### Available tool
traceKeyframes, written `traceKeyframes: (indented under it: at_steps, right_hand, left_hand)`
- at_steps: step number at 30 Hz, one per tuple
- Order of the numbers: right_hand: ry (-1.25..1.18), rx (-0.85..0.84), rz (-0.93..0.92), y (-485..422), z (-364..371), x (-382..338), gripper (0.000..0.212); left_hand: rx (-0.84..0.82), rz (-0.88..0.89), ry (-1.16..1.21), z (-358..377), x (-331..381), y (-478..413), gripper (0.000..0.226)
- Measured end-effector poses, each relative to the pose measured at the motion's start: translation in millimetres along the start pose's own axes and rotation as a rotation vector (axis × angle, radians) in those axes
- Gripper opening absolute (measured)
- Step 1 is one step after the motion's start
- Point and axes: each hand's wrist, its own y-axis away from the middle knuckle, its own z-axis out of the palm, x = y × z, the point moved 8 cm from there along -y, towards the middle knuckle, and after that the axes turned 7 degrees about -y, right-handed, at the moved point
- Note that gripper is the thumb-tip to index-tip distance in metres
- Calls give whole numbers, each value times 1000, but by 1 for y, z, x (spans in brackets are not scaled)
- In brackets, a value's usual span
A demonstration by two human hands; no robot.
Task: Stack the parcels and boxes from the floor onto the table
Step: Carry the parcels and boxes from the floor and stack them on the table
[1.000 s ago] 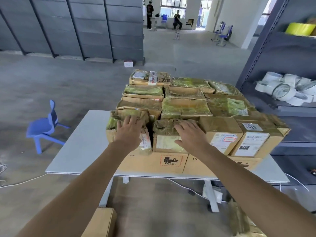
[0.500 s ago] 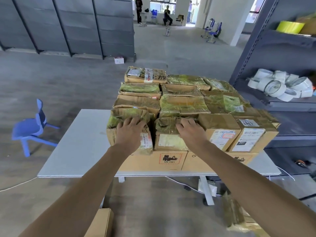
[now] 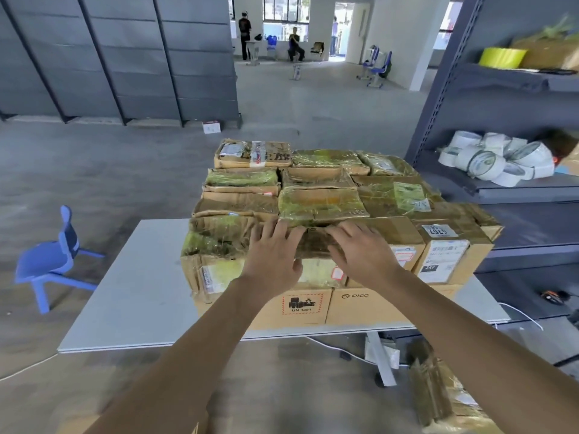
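On table (image 3: 131, 296): left hand (image 3: 273, 258), right hand (image 3: 360, 255) flat on front parcel (image 3: 313, 245), grip loose, fingers spread.

Bright daylight from rear windows (image 3: 283, 9) (edges warped, slightly blurred).

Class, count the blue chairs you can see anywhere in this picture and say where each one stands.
2. One small blue chair stands on the floor left of the table. Another blue chair is far back by the white pillar; more may be hidden there.

Worn brown cardboard parcels (image 3: 316, 195) under glossy, crinkled, seemingly plastic tape, smooth matt grey table (image 3: 131, 296), blue plastic chair (image 3: 53, 261)
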Motion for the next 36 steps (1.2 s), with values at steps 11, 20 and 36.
traceKeyframes:
  at_steps: [11,20,36]
  right_hand:
    - [-16,79,17,45,-29,131,29]
    - [-41,-132,118,62,-2,232,48]
    - [-294,55,157,39,-36,282,34]
  left_hand:
    - [-93,5,52,9,132,-52,46]
    - [-272,-134,2,32,186,-71,66]
    - [-136,-40,91,24,230,-133,71]
